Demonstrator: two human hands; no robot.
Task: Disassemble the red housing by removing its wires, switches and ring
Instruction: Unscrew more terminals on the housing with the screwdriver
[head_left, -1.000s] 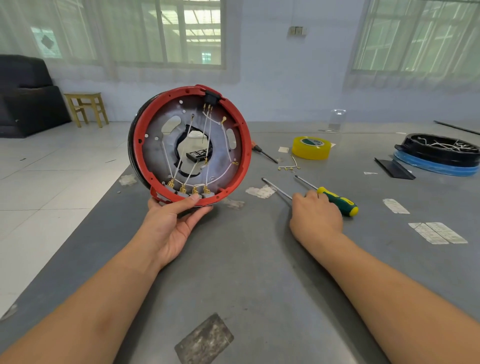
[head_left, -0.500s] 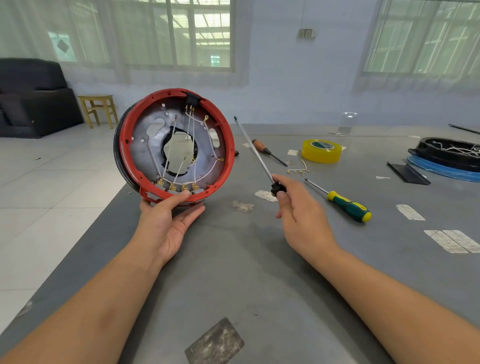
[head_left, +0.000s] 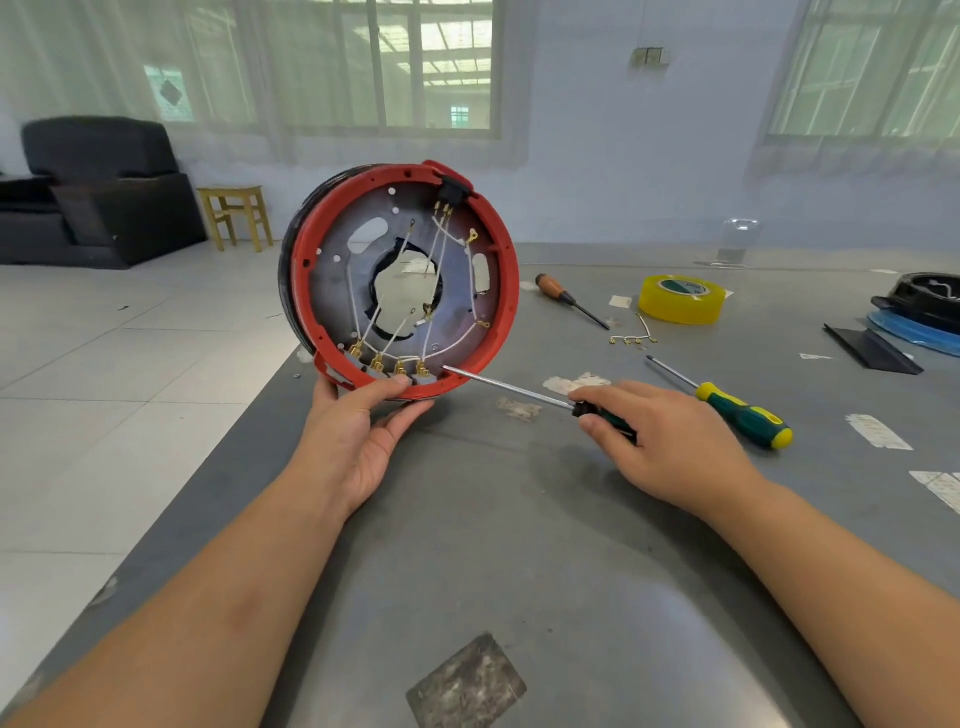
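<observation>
Left hand (head_left: 358, 441) grips the red housing (head_left: 402, 280) at its 6 o'clock rim, thumb over the front lip, holding it upright on edge at the table's (head_left: 519, 545) left side. White wires (head_left: 387, 317) cross the inner plate down to brass terminals (head_left: 389, 364) at 6 o'clock; black switch (head_left: 451, 193) sits at 1 o'clock. Right hand (head_left: 665, 447) is wrapped round a screwdriver (head_left: 509, 388), tip touching the rim near 5 o'clock, just beside the terminals. Right of it: a green-yellow screwdriver (head_left: 743, 415), loose wire piece (head_left: 636, 335), wooden-handled screwdriver (head_left: 566, 299), yellow tape roll (head_left: 680, 301).
</observation>
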